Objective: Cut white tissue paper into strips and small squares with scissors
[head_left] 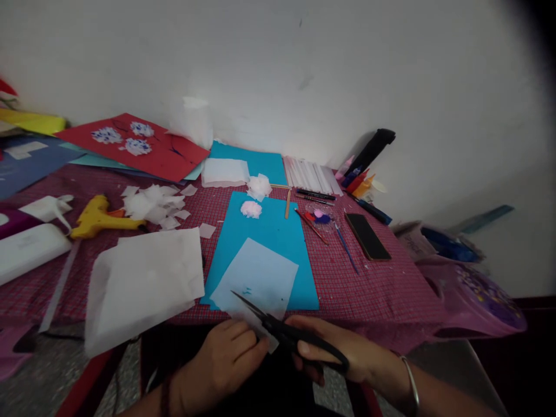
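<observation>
My right hand [332,347] grips black-handled scissors [299,337], its fingers in the loops. The blades point up and to the left and look nearly together. Close beside them, my left hand [228,356] is closed in a pinch on thin white paper [273,346], a corner of which shows past the fingertips. Under the blade tips, a pale white sheet [260,269] lies turned on a blue sheet [304,255], and it bears a small blue mark. A fluffy pinkish-white paper flower [251,209] sits higher on the blue sheet.
At the left are a stack of white tissue [147,278], a yellow glue gun [102,220] and cut paper squares [154,202]. Red card [143,147] with flowers lies behind. To the right are brushes, a paint palette [319,215], a phone [368,236] and a pink basket [473,301].
</observation>
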`<state>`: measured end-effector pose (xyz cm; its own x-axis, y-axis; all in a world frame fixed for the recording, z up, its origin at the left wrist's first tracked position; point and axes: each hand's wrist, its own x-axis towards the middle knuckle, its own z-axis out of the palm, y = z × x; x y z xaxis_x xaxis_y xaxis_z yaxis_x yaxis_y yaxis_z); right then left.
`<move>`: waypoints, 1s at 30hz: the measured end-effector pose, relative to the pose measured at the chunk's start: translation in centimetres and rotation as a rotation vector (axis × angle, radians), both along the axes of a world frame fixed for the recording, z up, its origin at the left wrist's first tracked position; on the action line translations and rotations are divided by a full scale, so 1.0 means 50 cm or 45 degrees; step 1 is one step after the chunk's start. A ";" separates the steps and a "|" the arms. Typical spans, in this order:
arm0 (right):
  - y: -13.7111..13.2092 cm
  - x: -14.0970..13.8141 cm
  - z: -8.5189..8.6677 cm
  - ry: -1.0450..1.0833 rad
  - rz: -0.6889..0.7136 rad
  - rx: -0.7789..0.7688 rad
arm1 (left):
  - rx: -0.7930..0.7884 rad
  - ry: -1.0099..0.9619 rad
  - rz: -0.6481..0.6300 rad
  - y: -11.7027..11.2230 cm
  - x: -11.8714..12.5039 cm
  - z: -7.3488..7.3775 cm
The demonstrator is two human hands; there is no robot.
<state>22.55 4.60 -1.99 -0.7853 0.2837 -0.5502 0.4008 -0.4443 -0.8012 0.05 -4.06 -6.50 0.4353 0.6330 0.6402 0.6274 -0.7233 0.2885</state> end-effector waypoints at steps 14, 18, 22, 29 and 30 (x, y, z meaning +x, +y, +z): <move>0.003 -0.032 -0.010 -0.028 -0.005 0.006 | 0.032 0.029 0.017 -0.008 0.012 0.009; 0.010 -0.032 -0.014 -0.035 -0.016 -0.032 | 0.034 0.028 0.022 -0.008 0.014 0.005; 0.016 -0.030 -0.019 -0.034 0.011 -0.032 | 0.041 -0.004 0.015 -0.009 0.015 0.002; 0.020 -0.035 -0.014 -0.079 0.037 -0.019 | 0.043 -0.016 -0.002 -0.008 0.015 -0.003; 0.021 -0.036 -0.013 -0.086 0.031 -0.018 | 0.049 -0.021 -0.002 -0.007 0.015 -0.005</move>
<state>20.76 5.62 -2.66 -0.7529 0.2568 -0.6060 0.4646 -0.4448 -0.7657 0.79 -4.44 -6.75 0.4257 0.6069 0.6712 0.6216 -0.7352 0.2705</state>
